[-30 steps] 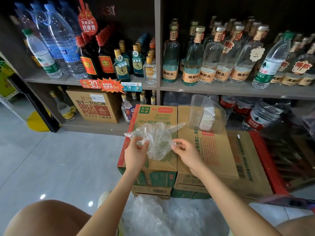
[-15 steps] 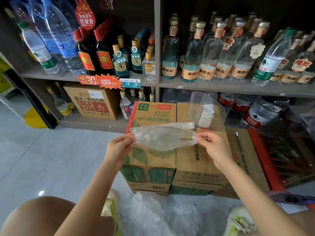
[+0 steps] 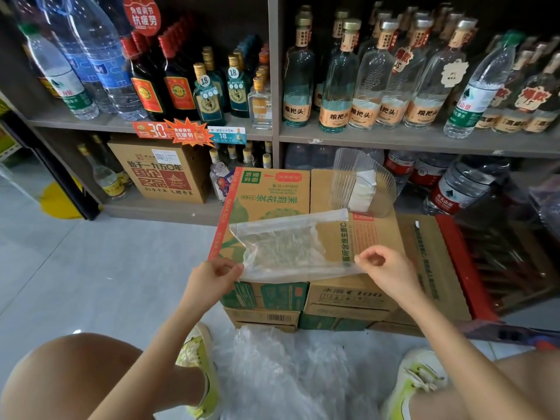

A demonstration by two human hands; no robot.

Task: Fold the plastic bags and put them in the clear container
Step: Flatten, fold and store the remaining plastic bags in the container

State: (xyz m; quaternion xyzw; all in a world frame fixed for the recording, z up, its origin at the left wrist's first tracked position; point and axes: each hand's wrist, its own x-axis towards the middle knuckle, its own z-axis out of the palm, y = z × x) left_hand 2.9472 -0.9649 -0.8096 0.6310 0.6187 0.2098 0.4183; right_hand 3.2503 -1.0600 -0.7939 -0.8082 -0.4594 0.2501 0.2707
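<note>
left hand [image 3: 213, 278] and right hand [image 3: 383, 268] pinching plastic bag [image 3: 285, 247] corners, stretched flat

2 hands [image 3: 213, 280], 1 held bag [image 3: 281, 247], 1 clr container [image 3: 360, 183], 2 shoes [image 3: 200, 359]

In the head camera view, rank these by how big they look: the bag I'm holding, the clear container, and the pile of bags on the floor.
Largest: the pile of bags, though it sits nearest the camera.
Next: the plastic bag, held spread out.
Smallest: the clear container, farthest back.
</note>
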